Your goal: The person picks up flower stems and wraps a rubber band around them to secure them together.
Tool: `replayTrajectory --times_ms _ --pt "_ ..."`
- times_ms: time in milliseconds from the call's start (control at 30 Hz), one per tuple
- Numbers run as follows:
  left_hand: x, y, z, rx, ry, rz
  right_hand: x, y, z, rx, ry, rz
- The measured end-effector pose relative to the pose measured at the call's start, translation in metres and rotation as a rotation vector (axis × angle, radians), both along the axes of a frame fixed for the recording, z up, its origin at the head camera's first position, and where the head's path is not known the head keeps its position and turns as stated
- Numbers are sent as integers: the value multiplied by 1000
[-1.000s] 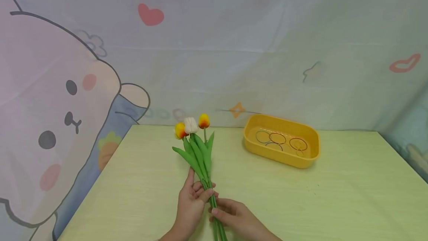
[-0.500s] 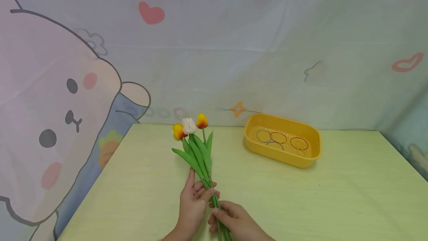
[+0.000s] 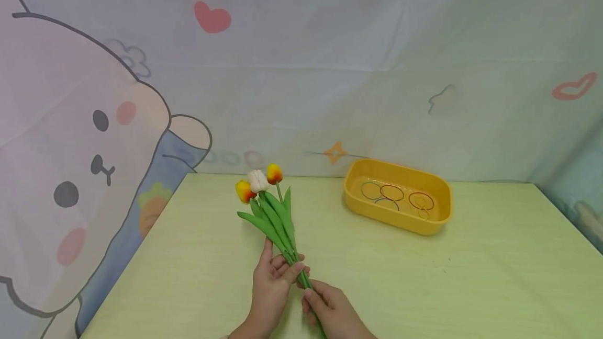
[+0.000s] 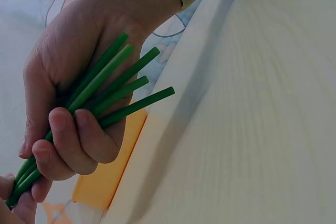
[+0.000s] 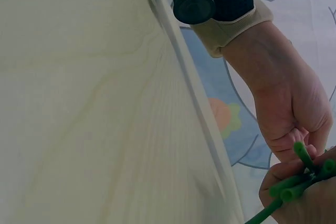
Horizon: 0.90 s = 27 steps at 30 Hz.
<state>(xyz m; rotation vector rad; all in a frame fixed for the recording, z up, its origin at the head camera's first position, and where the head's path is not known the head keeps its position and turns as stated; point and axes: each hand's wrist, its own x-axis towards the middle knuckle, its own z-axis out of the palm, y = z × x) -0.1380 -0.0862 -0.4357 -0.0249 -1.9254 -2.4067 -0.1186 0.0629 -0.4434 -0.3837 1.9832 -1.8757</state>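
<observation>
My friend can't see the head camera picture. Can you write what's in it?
A person's left hand and right hand hold green-stemmed tulips with yellow-red and white blooms over a pale wooden table. Farther back on the right, a yellow rectangular tray holds thin coloured rings in front of a pale cartoon-print cloth backdrop.

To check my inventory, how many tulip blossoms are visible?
3, topping the bunch: a white blossom, a yellow-red blossom left of it, another right of it. More may be hidden.
</observation>
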Motion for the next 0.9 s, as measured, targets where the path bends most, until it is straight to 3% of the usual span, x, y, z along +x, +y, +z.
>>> replayTrajectory --times_ms 167,400,567,733,900 --pt "-1 -1 2 37 -20 -8 1 -2 -1 9 57 -49" --pt "-1 -1 8 82 -51 -18 -2 2 2 -18 27 -71" --pt "-5 -1 12 101 -101 -82 -5 8 7 -22 30 -74" --pt "-8 1 19 116 -81 -172 -7 12 10 -31 50 -68" --pt "-11 9 24 102 -56 -188 -9 15 14 -17 71 -72"
